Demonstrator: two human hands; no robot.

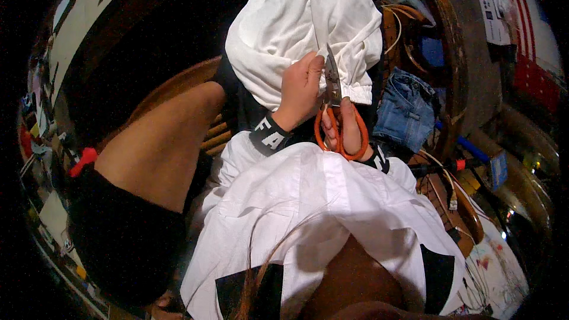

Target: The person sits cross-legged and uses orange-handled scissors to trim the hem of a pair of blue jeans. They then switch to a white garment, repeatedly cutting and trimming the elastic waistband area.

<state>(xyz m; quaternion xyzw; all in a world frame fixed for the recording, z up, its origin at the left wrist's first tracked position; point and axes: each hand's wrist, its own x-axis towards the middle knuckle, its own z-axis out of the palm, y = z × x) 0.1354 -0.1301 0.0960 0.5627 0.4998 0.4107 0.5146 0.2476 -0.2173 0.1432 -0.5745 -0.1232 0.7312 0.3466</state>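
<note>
White cloth (302, 18) ahead of your left hand (299, 89), which pinches it. Your right hand (351, 124) clamped on scissors (334, 91), blades (332, 70) beside left thumb (316, 65). Advised: hold cloth taut, keep thumb clear, snip with tips.

From my end I see a loose, crumpled piece of soft white fabric (278, 29) bunched into a rounded heap at 12 o'clock in the view. Folds run through it, and one deep crease climbs from its middle toward 12 o'clock. At the heap's own 5 o'clock I make out a narrow gathered, ruffled edge (357, 93).

Against the fabric's lower part I have a pair of metal scissors with orange looped handles (333, 86). The blades point just short of 12 o'clock, touching the cloth; the loops sit toward 6 o'clock. I cannot tell how far the blades are parted.
</note>
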